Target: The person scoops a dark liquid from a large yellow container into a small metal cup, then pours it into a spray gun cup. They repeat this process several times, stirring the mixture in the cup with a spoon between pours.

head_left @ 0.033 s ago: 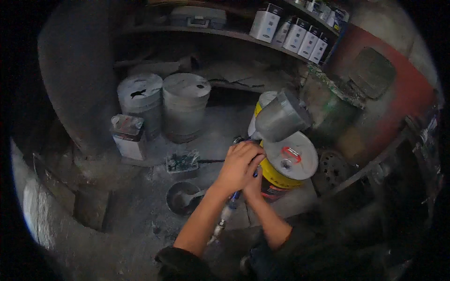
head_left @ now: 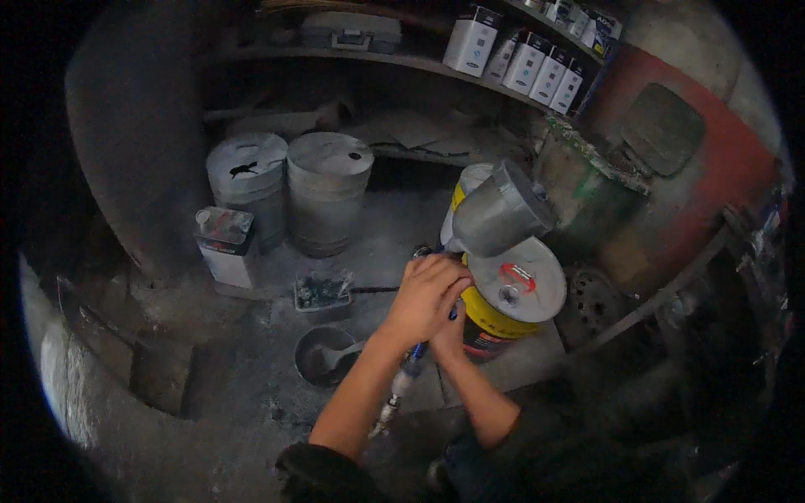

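A spray gun with a grey metal cup [head_left: 503,210] is held in front of me, the cup tilted up and to the right. My left hand [head_left: 426,295] is closed over the gun's body, the back of the hand toward me. Just below and to its right, my right hand [head_left: 450,332] is closed around the gun too; its fingers are mostly hidden. Between my forearms, the blue handle and the silver hose fitting [head_left: 401,387] run down toward me. Behind the cup stands a yellow and black pail [head_left: 537,272] with a white lid, and another yellow and white pail [head_left: 459,197].
Two grey drums [head_left: 329,201] stand at the back left, a rectangular can [head_left: 226,251] before them. A bowl with a ladle [head_left: 323,356] and a small tray with a brush [head_left: 323,291] lie on the floor. A shelf [head_left: 402,60] holds white cans; a crusted bin [head_left: 587,189] stands right.
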